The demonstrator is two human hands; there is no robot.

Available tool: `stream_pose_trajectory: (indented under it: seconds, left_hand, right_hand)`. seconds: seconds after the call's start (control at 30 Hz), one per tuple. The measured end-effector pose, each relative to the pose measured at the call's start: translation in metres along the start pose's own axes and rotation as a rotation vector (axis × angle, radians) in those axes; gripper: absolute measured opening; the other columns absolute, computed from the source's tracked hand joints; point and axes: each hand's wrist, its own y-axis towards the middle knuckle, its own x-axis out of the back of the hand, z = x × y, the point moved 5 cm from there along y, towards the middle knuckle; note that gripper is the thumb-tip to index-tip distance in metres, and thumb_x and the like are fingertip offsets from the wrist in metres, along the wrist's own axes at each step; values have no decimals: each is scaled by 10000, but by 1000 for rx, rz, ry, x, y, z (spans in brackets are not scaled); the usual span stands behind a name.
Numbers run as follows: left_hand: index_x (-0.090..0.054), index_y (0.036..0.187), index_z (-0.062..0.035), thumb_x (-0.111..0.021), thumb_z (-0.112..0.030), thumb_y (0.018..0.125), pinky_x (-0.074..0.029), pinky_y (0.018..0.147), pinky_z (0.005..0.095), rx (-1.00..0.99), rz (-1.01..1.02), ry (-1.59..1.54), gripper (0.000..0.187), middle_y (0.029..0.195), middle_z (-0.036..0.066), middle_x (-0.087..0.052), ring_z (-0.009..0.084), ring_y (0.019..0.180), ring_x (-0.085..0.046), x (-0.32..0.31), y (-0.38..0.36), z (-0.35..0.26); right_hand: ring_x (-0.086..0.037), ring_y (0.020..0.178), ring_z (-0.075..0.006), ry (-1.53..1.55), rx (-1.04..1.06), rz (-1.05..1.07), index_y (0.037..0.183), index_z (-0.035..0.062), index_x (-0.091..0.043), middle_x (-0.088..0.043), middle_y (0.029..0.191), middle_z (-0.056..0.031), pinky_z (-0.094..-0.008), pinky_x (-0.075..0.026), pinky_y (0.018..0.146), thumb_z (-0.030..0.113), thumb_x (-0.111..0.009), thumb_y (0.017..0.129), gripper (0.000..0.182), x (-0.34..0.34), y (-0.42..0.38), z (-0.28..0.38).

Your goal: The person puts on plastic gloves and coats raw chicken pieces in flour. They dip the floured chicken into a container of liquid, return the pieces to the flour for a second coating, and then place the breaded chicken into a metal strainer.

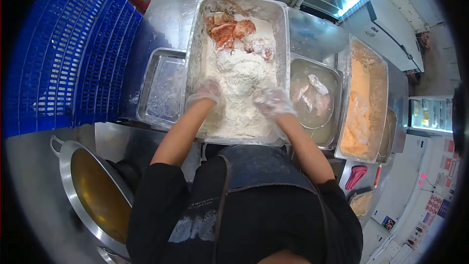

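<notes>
A deep metal tray (286, 34) of white flour (242, 117) lies before me, with a mound in its middle. My left hand (207, 91), in a clear plastic glove, is in the flour by the tray's left wall; its fingers are blurred and partly hidden. On the mound's other side is my right hand (272, 101), gloved and dusted with flour, its fingers stretched inward with nothing visible in them. Reddish marinated meat pieces (227, 32) lie at the far end of the tray. One flour-coated piece (259, 46) sits closer to the mound, apart from both hands.
To the right, a metal pan (337, 76) holds cloudy liquid with pale pieces in a round strainer. Beyond it is a tray of orange breading (359, 73). A shallow tray (163, 85) and blue crates (58, 44) stand left. A wok of oil (97, 190) is at lower left.
</notes>
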Motion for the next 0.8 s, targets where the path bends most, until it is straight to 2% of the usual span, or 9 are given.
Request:
stream_pose_trajectory:
  seconds: [0.1, 0.3, 0.37, 0.43, 0.47, 0.53, 0.63, 0.73, 0.8]
  left_hand:
    - [-620, 976, -28, -432, -280, 811, -438, 837, 408, 59, 124, -144, 356, 1054, 190, -580, 298, 997, -560, 13, -29, -1]
    - [-608, 994, 9, -528, -350, 788, -421, 847, 333, 300, 274, -882, 422, 1008, 179, -603, 277, 956, -562, 8, -26, 11]
    - [-506, 1128, 60, -642, -337, 702, -413, 855, 322, 149, 445, -805, 598, 1061, 197, -569, 241, 965, -538, -20, -19, 17]
    - [-324, 1259, 88, -681, -312, 656, -394, 897, 329, 198, 422, -1068, 807, 1186, 226, -485, 277, 1069, -493, 39, -50, 0]
    - [-324, 1259, 88, -681, -312, 656, -394, 897, 329, 201, 425, -1071, 807, 1186, 226, -485, 277, 1069, -493, 58, -57, -6]
    - [-175, 1324, 64, -699, -339, 634, -347, 957, 337, 145, 557, -662, 956, 1280, 228, -393, 313, 1167, -413, 74, -70, -17]
    - [-222, 1330, 21, -683, -379, 659, -293, 1003, 344, 223, 389, -615, 907, 1277, 240, -390, 338, 1215, -355, 56, -71, -8]
    - [-285, 1328, -40, -603, -434, 735, -270, 1020, 330, 133, 279, -578, 780, 1287, 221, -390, 323, 1234, -331, 70, -69, -10]
    - [-339, 1303, -60, -544, -447, 772, -291, 1006, 341, 101, 312, -435, 688, 1263, 210, -420, 333, 1213, -356, 67, -61, -3]
  right_hand:
    - [-559, 965, -266, 217, 122, -514, 1085, 68, -569, -574, 1070, -160, -331, -432, 854, 419, -477, 816, 451, -133, 71, -9]
    - [-525, 1036, -270, 950, -28, 63, 1155, 17, -521, -521, 1169, -184, -320, -418, 876, 427, -587, 747, 583, -40, 82, 38]
    - [-534, 1009, -256, 1118, -123, 92, 1117, -20, -535, -542, 1149, -159, -326, -416, 872, 410, -674, 678, 630, -53, 84, 35]
    - [-541, 986, -240, 1417, 242, 168, 1096, -11, -550, -560, 1125, -139, -317, -420, 863, 355, -695, 669, 581, -112, 119, 31]
    - [-541, 986, -240, 1416, 239, 173, 1096, -11, -550, -560, 1125, -139, -317, -420, 863, 355, -695, 669, 581, -95, 107, 35]
    - [-547, 979, -203, 424, 229, 162, 1091, 1, -553, -575, 1109, -116, -323, -419, 867, 317, -680, 696, 521, -45, 67, 49]
    - [-440, 1151, -240, 883, 411, -195, 1165, 150, -532, -505, 1219, -86, -341, -331, 962, 439, -503, 774, 487, -70, 73, 28]
    - [-457, 1133, -228, 558, 68, -12, 1162, 169, -535, -513, 1210, -79, -334, -343, 952, 440, -494, 781, 470, -62, 63, 5]
    - [-462, 1126, -225, 548, 134, -18, 1161, 174, -536, -521, 1200, -77, -337, -349, 945, 439, -485, 787, 461, -55, 52, -14]
